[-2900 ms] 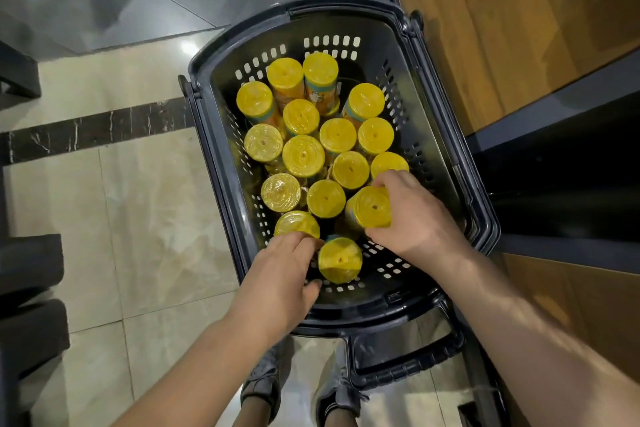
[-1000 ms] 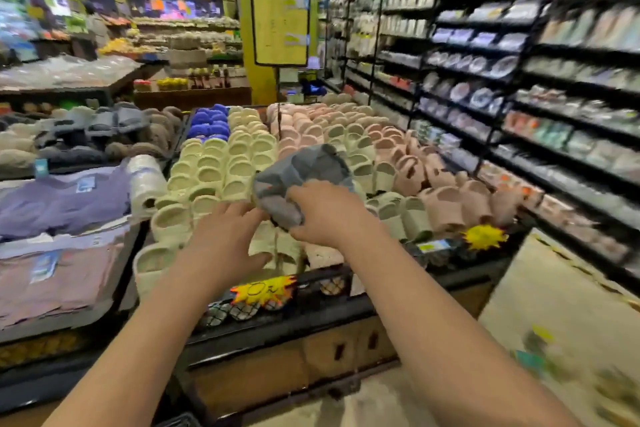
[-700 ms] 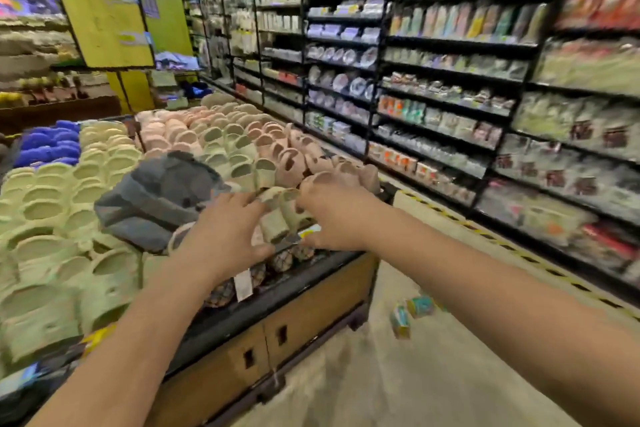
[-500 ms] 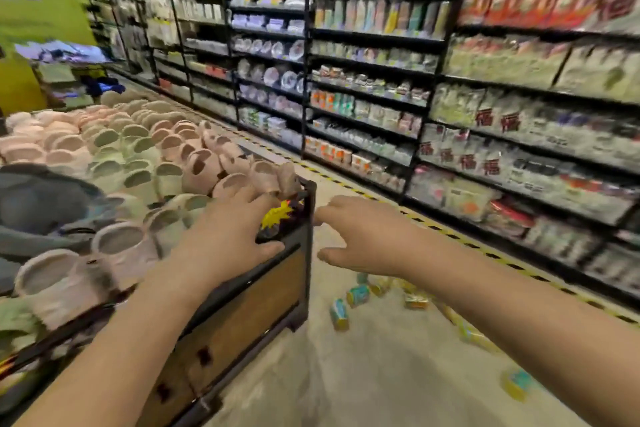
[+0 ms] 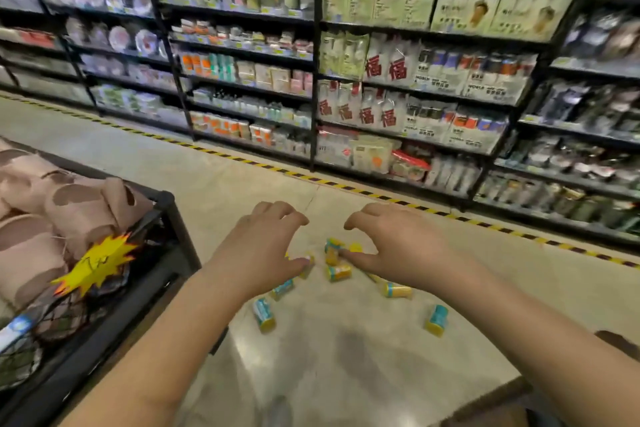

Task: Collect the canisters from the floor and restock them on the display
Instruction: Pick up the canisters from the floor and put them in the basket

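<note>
Canisters (image 5: 338, 272) on floor (image 5: 346, 357); display (image 5: 79, 218) left, shelves (image 5: 415, 80) behind.

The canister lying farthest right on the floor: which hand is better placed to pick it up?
Probably the right hand. It is open and empty, and the canister lies on the right, close beside that forearm. The left hand, also empty, would have to cross over.

canisters (image 5: 264, 315): yellow with teal bands
floor tape (image 5: 346, 186): yellow-and-black stripes
starburst tag (image 5: 97, 262): yellow, orange-edged
slippers (image 5: 76, 211): dusty pink
shelving (image 5: 314, 80): black
</note>
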{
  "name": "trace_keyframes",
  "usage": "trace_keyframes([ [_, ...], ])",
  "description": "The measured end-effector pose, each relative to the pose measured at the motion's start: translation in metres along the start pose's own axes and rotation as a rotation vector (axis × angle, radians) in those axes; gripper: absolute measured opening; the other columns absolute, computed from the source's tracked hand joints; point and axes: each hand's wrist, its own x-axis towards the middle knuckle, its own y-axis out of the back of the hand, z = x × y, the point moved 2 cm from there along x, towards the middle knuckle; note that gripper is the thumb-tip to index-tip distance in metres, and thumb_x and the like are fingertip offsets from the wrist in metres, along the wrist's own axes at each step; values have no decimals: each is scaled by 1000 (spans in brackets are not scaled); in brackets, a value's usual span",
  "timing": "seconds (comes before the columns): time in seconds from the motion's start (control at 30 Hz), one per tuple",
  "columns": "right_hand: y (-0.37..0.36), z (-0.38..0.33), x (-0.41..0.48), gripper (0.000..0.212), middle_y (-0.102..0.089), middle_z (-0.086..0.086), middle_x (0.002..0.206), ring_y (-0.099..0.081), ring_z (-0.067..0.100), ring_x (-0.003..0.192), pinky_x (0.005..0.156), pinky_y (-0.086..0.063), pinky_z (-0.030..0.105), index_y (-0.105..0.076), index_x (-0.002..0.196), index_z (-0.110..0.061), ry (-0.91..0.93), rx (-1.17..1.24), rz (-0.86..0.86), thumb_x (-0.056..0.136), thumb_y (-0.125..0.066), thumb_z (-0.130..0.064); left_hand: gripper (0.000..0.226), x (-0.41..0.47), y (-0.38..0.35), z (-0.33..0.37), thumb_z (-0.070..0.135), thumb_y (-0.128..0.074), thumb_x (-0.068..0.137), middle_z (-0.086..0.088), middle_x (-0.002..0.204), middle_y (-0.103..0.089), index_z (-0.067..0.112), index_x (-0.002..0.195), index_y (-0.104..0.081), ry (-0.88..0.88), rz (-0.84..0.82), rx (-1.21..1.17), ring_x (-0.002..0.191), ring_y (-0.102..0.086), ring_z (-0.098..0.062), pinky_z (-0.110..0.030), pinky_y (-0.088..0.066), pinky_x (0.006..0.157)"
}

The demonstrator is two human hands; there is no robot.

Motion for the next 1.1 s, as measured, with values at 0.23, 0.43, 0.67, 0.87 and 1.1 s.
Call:
trace_keyframes([
  [0.23,-37,63,90,48,-54,-9,134,-54,17,121,91,-47,34,-51,138,-34,-196,51,-75,95,-56,-54,67,136,-38,-43,55,-62,90,7,150,-37,32,149,-39,-153,-80,-34,139,-31,-18,-36,-38,108],
  [0.43,-58,116,133,49,-54,-11,135,-56,16,118,88,-44,32,-51,138,-35,-357,81,-129,93,-60,-55,65,246,-53,-50,52,-65,89,6,148,-41,30,147,-43,-281,-141,-78,137,-34,-19,-38,-39,108],
  [0.67,-85,195,136,52,-57,-7,131,-58,20,113,86,-48,35,-53,138,-31,-498,107,-152,92,-63,-52,63,333,-96,-4,54,-65,88,9,144,-42,32,144,-45,-418,-239,-110,133,-36,-17,-37,-41,105],
  [0.87,-108,291,129,55,-58,-4,132,-59,24,114,87,-47,35,-55,139,-27,-575,146,-127,90,-67,-49,61,406,-141,63,52,-65,87,10,141,-43,33,142,-46,-493,-287,-92,130,-37,-16,-34,-42,101],
  [1.1,-149,413,106,56,-56,-5,134,-56,23,117,94,-45,36,-51,142,-27,-647,173,-137,92,-63,-50,62,487,-210,145,54,-63,88,8,141,-44,31,143,-45,-533,-396,-41,129,-39,-16,-32,-41,99],
])
